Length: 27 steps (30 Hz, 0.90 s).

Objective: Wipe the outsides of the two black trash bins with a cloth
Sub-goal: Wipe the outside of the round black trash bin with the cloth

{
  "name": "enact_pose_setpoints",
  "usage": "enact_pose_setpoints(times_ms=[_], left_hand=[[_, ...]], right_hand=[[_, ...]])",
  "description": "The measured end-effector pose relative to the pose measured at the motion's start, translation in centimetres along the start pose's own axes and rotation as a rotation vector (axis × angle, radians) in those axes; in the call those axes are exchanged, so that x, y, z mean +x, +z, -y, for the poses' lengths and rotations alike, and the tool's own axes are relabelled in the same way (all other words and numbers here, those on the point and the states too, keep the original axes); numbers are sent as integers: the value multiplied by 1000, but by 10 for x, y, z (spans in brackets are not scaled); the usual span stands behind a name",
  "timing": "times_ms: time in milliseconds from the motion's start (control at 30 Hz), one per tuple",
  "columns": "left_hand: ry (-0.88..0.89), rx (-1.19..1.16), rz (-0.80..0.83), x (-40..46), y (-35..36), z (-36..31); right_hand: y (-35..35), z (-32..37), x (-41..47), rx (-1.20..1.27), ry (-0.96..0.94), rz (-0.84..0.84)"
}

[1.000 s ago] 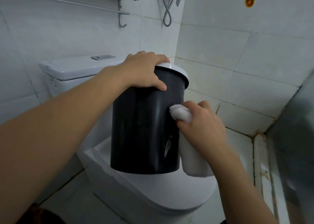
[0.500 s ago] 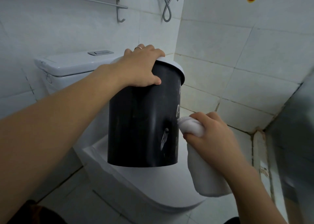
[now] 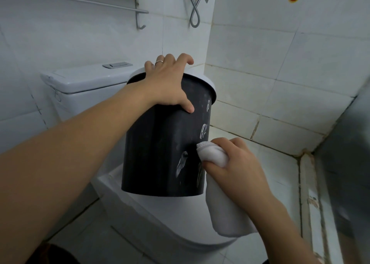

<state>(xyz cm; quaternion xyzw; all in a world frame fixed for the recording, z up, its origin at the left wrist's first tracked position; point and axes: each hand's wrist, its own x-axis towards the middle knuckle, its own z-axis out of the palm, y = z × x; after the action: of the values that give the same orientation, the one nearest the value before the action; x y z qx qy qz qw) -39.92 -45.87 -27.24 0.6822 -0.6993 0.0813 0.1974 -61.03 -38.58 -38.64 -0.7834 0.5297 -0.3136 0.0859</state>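
While gripped, bin (image 3: 160,153) between hands.

Both forearms are bare, no sleeves in view, and the left hand (image 3: 166,85) wears a thin ring (image 3: 159,62), upper centre.

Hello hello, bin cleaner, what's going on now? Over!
Left hand grips black bin at its rim. Right hand presses white cloth on bin's side. Bin sits on toilet lid. Nothing blocking.
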Motion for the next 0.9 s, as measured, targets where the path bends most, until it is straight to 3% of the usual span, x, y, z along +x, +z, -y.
enact_pose_setpoints(times_ms=[400,700,900], left_hand=[[42,-100,-54,-2,5,8],[85,72,3,0,5,5],[97,159,18,0,4,4]], right_hand=[[-6,3,0,-21,-10,-46],[-2,16,-4,-27,8,21],[6,33,3,-70,-65,-53]])
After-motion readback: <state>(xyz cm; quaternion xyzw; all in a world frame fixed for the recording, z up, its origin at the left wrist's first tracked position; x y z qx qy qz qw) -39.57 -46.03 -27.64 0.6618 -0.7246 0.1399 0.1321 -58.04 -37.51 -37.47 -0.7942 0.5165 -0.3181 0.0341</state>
